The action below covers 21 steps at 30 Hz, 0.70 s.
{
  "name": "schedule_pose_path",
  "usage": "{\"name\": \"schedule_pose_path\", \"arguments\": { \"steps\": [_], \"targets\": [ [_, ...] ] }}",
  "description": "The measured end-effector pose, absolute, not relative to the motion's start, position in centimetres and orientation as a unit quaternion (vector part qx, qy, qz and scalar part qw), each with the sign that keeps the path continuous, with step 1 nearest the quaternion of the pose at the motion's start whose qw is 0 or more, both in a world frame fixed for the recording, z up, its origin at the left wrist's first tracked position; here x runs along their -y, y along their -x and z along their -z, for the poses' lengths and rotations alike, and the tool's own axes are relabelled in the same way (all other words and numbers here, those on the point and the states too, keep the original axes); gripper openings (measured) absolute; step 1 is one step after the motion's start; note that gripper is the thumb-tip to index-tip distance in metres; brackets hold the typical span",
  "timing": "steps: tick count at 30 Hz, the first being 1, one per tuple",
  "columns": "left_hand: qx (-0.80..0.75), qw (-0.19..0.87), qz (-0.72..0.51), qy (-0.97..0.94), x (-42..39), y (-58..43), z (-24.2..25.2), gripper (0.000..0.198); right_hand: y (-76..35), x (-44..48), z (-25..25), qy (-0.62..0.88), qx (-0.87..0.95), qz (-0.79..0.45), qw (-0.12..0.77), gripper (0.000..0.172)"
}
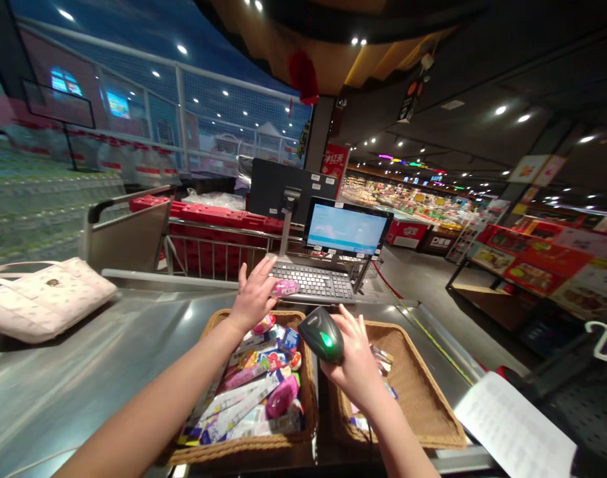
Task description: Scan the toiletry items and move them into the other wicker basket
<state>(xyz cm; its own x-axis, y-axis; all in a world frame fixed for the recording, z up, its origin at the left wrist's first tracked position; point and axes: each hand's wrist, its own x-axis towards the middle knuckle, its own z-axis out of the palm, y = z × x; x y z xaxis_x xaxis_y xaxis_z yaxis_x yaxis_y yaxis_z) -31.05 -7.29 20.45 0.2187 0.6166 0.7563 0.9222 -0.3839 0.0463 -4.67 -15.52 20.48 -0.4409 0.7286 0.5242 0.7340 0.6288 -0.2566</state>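
My left hand [254, 292] holds a small pink item [285, 287] above the far rim of the left wicker basket [308, 388], which is packed with several colourful packets [256, 392]. My right hand [356, 362] grips a black handheld scanner [322, 334] with a green light showing, raised between the two baskets. The right wicker basket [418, 392] holds only a few packets, partly hidden by my right hand. Behind both hands sit a keyboard [313, 280] and a lit screen [346, 229].
A cream handbag [44, 299] lies on the steel counter [84, 372] at the left. White paper sheets [513, 425] lie at the lower right. A metal barrier [214, 252] with red crates stands behind the counter. Shop displays line the aisle at the right.
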Motion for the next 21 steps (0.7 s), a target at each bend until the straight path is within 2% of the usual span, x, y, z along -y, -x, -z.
{"name": "schedule_pose_path", "arguments": {
  "steps": [21],
  "targets": [
    [0.524, 0.158, 0.313, 0.776, 8.5, 34.0, -16.5, 0.014, 6.1, 16.0, -20.2, 0.446, 0.845, -0.031, 0.294, 0.050]
  ]
}}
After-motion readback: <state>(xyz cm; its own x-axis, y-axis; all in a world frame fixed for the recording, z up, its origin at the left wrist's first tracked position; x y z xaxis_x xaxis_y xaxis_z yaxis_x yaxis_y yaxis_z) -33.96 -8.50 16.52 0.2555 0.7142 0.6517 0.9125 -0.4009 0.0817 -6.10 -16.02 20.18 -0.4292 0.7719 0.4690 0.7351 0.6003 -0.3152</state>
